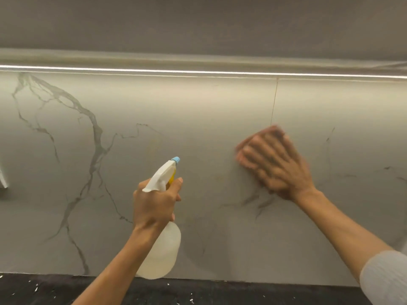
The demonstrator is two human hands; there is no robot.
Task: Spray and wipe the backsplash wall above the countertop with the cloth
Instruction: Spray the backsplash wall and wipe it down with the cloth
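The backsplash wall [198,119] is pale marble with grey veins and fills most of the view. My right hand [279,164] lies flat against it at centre right, pressing a pinkish-orange cloth [244,155] to the wall; hand and cloth are motion-blurred. My left hand [154,205] grips the neck of a translucent white spray bottle [164,249], held upright in front of the wall. Its white trigger head with a blue nozzle tip [176,160] points up and right toward the wall, and my index finger rests by the yellow trigger.
A black countertop [220,291] with white flecks runs along the bottom edge. A lit LED strip [198,72] under the grey upper cabinet [198,25] tops the wall. A vertical tile seam [274,102] runs above my right hand. A pale object [3,177] shows at the far left.
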